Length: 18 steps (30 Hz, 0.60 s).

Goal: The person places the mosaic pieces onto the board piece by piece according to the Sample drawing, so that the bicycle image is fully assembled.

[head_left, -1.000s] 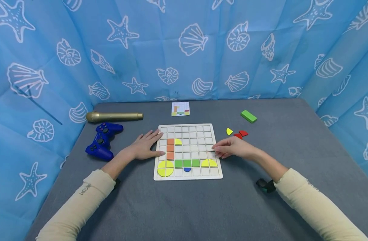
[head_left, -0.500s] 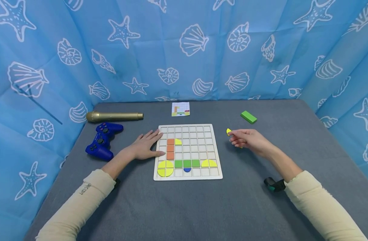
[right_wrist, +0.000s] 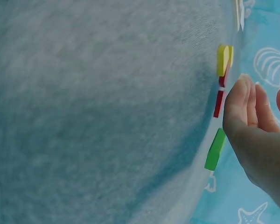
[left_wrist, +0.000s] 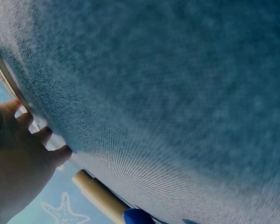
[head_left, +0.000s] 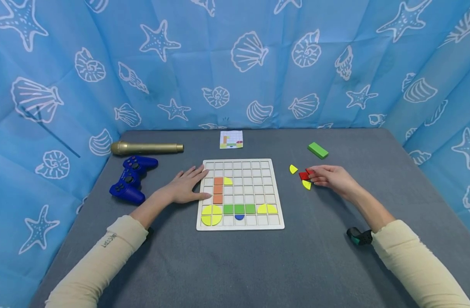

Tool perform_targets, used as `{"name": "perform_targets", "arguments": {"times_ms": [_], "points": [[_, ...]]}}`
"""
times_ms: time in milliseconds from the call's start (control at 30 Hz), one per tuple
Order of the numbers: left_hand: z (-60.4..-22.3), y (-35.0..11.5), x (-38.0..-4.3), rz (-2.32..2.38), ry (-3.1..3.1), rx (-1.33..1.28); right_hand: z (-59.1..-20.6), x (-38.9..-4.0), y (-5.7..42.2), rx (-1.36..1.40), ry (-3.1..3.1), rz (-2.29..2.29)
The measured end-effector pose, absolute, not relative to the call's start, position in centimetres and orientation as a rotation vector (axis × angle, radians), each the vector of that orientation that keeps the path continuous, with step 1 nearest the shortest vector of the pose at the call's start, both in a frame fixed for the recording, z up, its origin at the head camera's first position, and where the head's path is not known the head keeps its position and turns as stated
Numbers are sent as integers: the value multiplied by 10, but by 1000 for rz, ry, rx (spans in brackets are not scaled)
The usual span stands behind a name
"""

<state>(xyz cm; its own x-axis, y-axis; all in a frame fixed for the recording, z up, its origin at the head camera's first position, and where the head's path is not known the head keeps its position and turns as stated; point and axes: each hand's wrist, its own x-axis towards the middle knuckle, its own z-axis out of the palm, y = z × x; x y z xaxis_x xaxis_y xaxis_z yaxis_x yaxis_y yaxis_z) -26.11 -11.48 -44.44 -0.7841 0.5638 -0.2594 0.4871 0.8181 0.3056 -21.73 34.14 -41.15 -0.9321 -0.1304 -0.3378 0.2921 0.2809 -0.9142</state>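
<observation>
My left hand (head_left: 186,187) rests with spread fingers on the left edge of the white grid board (head_left: 258,220). Several orange squares (head_left: 218,189), green squares (head_left: 239,209) and yellow quarter-round tiles (head_left: 211,215) sit in its cells, with a blue half-round tile (head_left: 239,217) below the green row. To the right of the board, my right hand (head_left: 331,179) is over loose tiles, its fingertips beside a red tile (head_left: 304,176) and partly covering another. In the right wrist view, the thumb stands apart from the fingers, and red tiles (right_wrist: 219,103) lie beside them. Loose yellow tiles (head_left: 306,185) lie close by.
A green block (head_left: 317,149) lies beyond my right hand. Behind the board is a small patterned card (head_left: 231,139). A gold microphone (head_left: 147,148) and a blue game controller (head_left: 133,179) lie at the left. A blue curtain (head_left: 242,94) surrounds the grey table (head_left: 235,265).
My right hand has left the board's right edge and moved right to the loose tiles. A second loose yellow tile now lies below the red ones. The left hand stays still.
</observation>
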Motion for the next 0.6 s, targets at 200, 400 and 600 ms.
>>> {"name": "perform_targets", "arguments": {"times_ms": [200, 400, 600], "points": [[-444, -115, -262, 319, 2650, 779, -418, -219, 346, 126, 2234, -1632], [-444, -115, -262, 316, 2652, 776, -420, -220, 344, 62, 2343, -1471], [-443, -114, -261, 324, 2653, 773, -422, -217, 333, -139, 2601, -1226]]}}
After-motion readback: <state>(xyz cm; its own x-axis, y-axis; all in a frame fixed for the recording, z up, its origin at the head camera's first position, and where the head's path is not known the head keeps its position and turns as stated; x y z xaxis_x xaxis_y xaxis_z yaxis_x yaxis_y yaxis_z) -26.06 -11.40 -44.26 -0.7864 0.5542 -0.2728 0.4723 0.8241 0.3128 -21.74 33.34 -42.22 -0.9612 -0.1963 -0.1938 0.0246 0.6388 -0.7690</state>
